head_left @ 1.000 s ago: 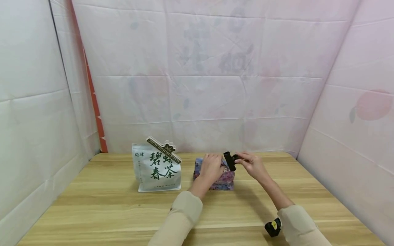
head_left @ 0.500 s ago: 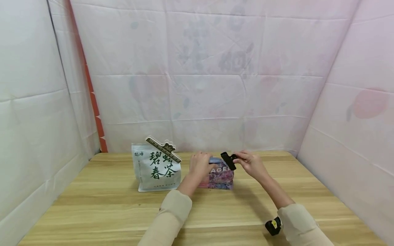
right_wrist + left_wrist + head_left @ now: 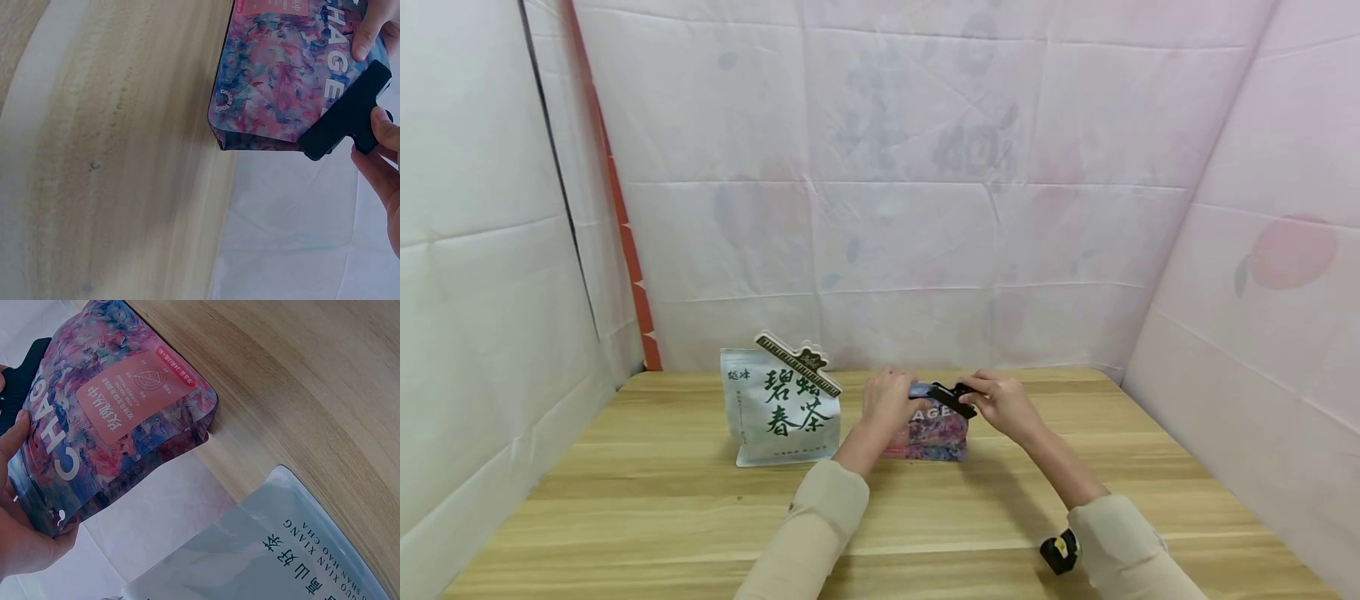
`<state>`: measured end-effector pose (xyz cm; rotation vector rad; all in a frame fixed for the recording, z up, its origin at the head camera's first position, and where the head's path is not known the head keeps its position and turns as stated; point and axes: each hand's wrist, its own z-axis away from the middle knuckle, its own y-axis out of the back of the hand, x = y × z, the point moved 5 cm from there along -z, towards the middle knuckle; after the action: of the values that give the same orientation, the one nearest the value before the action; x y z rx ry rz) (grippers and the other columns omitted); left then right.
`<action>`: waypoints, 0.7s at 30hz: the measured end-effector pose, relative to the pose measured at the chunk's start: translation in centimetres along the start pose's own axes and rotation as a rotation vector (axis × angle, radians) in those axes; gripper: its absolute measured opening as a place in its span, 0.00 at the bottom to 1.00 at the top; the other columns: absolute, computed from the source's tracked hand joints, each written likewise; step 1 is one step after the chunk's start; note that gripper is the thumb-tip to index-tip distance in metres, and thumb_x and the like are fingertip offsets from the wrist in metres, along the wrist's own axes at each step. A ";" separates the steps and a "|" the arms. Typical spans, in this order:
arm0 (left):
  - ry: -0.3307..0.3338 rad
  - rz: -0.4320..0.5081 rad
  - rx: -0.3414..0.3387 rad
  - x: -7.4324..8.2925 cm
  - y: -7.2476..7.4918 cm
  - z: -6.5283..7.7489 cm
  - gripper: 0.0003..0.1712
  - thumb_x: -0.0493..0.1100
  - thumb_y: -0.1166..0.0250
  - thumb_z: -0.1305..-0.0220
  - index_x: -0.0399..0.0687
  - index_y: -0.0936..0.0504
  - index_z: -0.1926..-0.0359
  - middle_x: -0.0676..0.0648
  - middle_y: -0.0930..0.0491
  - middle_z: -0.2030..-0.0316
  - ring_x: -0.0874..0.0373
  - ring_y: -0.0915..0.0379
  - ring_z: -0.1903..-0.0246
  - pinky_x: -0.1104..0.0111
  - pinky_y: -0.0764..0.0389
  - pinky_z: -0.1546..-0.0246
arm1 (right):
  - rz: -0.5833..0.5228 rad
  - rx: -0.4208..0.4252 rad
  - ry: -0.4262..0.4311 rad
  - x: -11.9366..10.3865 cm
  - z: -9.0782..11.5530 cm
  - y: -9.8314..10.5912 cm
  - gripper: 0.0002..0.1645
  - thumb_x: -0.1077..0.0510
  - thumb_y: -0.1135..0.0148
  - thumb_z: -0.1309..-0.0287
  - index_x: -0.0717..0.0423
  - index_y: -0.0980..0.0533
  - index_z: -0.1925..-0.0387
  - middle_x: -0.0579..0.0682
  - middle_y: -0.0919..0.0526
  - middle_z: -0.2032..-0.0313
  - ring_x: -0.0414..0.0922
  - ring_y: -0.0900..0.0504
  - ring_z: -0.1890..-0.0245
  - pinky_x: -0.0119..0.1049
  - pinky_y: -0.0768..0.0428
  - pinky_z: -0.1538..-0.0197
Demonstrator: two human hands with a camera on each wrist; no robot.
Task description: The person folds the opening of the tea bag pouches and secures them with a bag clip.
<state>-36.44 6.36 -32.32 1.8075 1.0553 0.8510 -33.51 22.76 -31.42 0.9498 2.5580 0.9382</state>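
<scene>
A pink-and-blue patterned tea bag (image 3: 938, 437) with white letters stands on the wooden table. My left hand (image 3: 889, 402) grips its folded top toward the left, thumb on the printed front in the right wrist view. My right hand (image 3: 1006, 407) pinches the handles of a black bulldog clip (image 3: 350, 115) between thumb and fingers. Slanting, the clip's long jaw lies across the bag's upper right corner, over the end of the lettering. In the left wrist view, the clip shows partly past the fingers of my left hand (image 3: 28, 540).
Left of the hands stands a pale tea bag (image 3: 782, 433) with dark green characters, a large patterned clip (image 3: 799, 364) slanting over its top right corner. A small black object with a yellow label (image 3: 1060, 552) lies by the right sleeve. Cloth walls (image 3: 895, 250) enclose the wooden table (image 3: 647, 500).
My left hand has shifted left along the bag's top, uncovering the lettering. My right hand has brought the black clip left and down onto the bag's upper right corner.
</scene>
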 end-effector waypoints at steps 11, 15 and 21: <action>-0.003 -0.026 -0.031 0.2 -0.3 0.1 0.27 0.64 0.36 0.48 0.57 0.20 0.50 0.55 0.20 0.57 0.58 0.30 0.56 0.63 0.28 0.56 | 0.002 -0.129 -0.175 -0.1 0.0 -0.2 0.17 0.65 0.33 0.51 0.67 0.22 0.57 0.56 0.20 0.66 0.48 0.21 0.75 0.36 0.25 0.76; -0.016 -0.035 -0.044 0.0 -0.3 0.0 0.27 0.64 0.42 0.43 0.56 0.21 0.49 0.54 0.21 0.56 0.57 0.30 0.54 0.61 0.30 0.54 | 0.051 -0.168 -0.248 -0.4 -0.8 -0.2 0.15 0.59 0.36 0.46 0.63 0.20 0.57 0.57 0.18 0.65 0.50 0.20 0.73 0.41 0.24 0.73; -0.046 -0.006 -0.021 -0.3 0.4 -0.4 0.24 0.63 0.51 0.36 0.55 0.17 0.57 0.54 0.19 0.64 0.57 0.26 0.63 0.62 0.28 0.59 | 0.150 -0.246 -0.348 -0.2 -2.5 -0.6 0.11 0.55 0.38 0.44 0.59 0.18 0.68 0.55 0.18 0.67 0.47 0.21 0.76 0.38 0.26 0.78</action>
<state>-36.73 6.11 -31.86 1.7974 1.0181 0.8103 -34.72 21.03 -29.86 1.1286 2.0551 0.9985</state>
